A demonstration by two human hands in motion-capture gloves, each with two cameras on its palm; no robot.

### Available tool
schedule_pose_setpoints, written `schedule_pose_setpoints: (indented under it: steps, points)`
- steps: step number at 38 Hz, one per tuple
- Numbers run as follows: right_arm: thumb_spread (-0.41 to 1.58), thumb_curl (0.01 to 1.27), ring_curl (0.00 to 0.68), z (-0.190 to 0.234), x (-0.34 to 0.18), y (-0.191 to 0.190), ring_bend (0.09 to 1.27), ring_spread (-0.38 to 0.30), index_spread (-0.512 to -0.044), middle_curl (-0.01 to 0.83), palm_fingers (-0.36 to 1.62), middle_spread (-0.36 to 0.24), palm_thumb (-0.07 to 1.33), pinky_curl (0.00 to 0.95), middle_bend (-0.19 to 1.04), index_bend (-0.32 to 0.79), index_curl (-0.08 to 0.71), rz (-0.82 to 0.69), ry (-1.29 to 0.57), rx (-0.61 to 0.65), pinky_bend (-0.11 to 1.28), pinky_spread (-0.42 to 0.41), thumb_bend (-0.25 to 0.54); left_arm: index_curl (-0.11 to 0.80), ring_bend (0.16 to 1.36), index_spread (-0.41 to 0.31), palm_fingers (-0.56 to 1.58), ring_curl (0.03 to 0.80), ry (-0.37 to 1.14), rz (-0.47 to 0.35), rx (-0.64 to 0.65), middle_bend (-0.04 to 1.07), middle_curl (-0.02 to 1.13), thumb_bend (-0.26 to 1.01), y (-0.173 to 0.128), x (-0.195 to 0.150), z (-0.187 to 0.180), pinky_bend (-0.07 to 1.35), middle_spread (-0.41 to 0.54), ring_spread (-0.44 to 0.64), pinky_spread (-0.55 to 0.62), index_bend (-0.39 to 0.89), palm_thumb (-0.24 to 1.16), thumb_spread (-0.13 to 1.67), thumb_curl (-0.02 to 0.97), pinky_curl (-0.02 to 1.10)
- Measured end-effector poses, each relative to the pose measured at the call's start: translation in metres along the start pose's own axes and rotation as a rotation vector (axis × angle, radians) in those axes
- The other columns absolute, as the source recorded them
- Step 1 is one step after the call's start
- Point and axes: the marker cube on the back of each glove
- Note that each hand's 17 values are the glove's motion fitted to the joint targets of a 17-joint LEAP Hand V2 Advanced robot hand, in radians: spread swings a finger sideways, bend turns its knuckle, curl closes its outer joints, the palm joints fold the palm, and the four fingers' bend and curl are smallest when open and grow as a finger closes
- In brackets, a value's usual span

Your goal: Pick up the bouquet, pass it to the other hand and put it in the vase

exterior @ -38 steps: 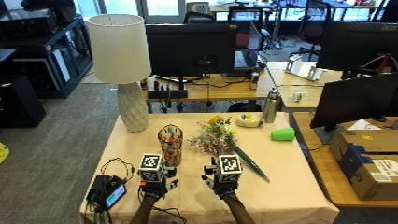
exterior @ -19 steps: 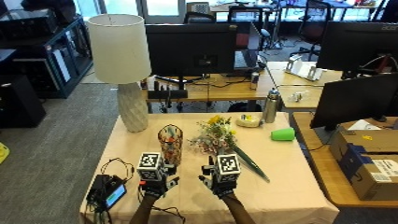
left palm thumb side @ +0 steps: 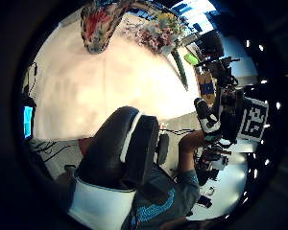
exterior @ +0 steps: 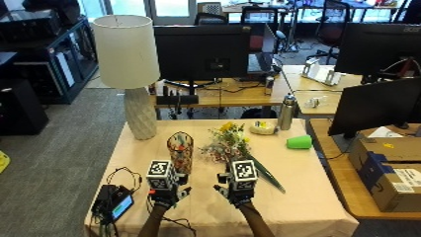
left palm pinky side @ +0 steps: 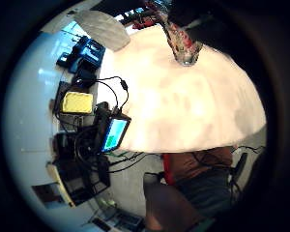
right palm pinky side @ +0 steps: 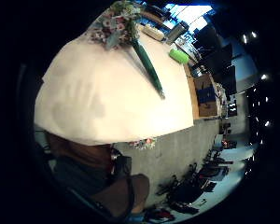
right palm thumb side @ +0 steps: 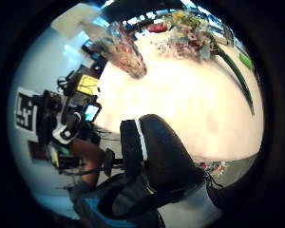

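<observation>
A bouquet (exterior: pixel 227 143) of small pale and yellow flowers lies on the beige tablecloth (exterior: pixel 296 197), its green stems (exterior: pixel 266 178) pointing toward the near right. To its left stands a colourful patterned glass vase (exterior: pixel 180 148), upright. My left hand (exterior: pixel 164 193) hovers over the cloth in front of the vase, and my right hand (exterior: pixel 238 191) hovers just short of the stems. Both hold nothing. The left palm views show the vase (left palm thumb side: pixel 98 24) and the bouquet (left palm thumb side: pixel 158 33) ahead. The right palm views show the bouquet (right palm pinky side: pixel 116 23) and the vase (right palm thumb side: pixel 126 52) on the cloth.
A tall white lamp (exterior: pixel 128 64) stands at the table's back left. A green cup (exterior: pixel 299 142) lies at the right, a metal bottle (exterior: pixel 285 112) and a small bowl (exterior: pixel 263 128) at the back. A black device (exterior: pixel 118 205) with cables sits at the near left corner.
</observation>
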Motion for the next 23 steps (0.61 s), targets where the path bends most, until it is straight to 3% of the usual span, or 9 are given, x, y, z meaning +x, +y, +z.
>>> schedule_pose_setpoints:
  steps: [11, 23]
  points:
    - [1.16, 0.26, 0.208, -0.017, 0.056, -0.003, 0.24, 0.190, -0.389, 0.304, 0.08, 0.030, 0.31, 0.314, 0.23, 0.12, 0.221, 0.095, 0.045, 0.005, 0.46, 0.316, -0.020, 0.209, 0.57, -0.014, 0.21, 0.242, 0.011, 0.013, 0.001, 0.22, 0.31, -0.02, -0.006, 0.001, 0.006, 0.47, 0.160, 0.39, 0.42, 0.13, 0.07, 1.05, 0.232, 0.30]
    - [1.12, 0.27, 0.222, 0.013, 0.130, -0.026, 0.25, 0.202, -0.396, 0.315, -0.04, 0.053, 0.31, 0.346, 0.21, 0.09, 0.183, 0.198, 0.011, -0.039, 0.56, 0.321, -0.022, 0.224, 0.57, -0.004, 0.20, 0.250, 0.034, 0.026, -0.012, 0.21, 0.33, -0.02, -0.001, 0.003, 0.002, 0.48, 0.163, 0.40, 0.43, 0.13, 0.07, 1.05, 0.248, 0.31]
